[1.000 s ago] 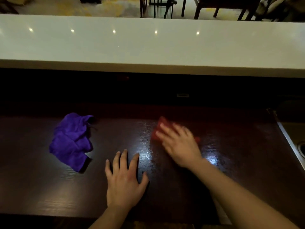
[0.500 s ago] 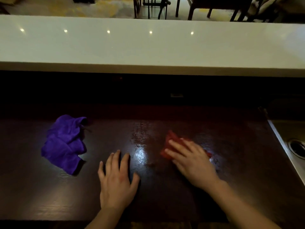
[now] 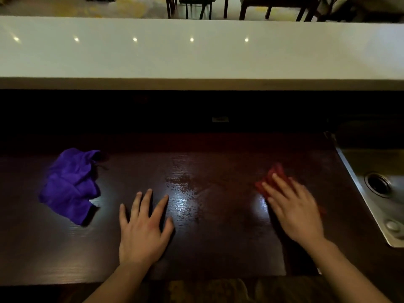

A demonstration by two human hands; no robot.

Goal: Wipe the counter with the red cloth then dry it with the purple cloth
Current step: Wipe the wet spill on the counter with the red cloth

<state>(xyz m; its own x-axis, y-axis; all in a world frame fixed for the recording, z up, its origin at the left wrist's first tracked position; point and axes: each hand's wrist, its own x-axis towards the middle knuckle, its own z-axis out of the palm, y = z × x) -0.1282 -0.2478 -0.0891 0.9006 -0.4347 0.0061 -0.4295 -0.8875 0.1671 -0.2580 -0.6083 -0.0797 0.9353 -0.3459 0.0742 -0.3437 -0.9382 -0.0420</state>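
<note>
Rightward goes my right hand (image 3: 294,209) since the earlier frame, carrying the red cloth (image 3: 273,179) from the middle of the dark wooden counter (image 3: 218,237) toward the steel sink (image 3: 371,189). That hand lies flat with fingers spread, pressing the cloth down; only its far edge shows past my fingertips, and the rest is hidden beneath my palm. My left hand (image 3: 143,228) rests open and wide on the counter, holding nothing. Between my two hands the wood shines wet under the lights. To the left of my left hand, just beyond my little finger, lies the purple cloth (image 3: 70,185), crumpled and untouched. Beyond both hands a white raised ledge (image 3: 196,60) runs across, with chair legs (image 3: 188,7) behind it.
</note>
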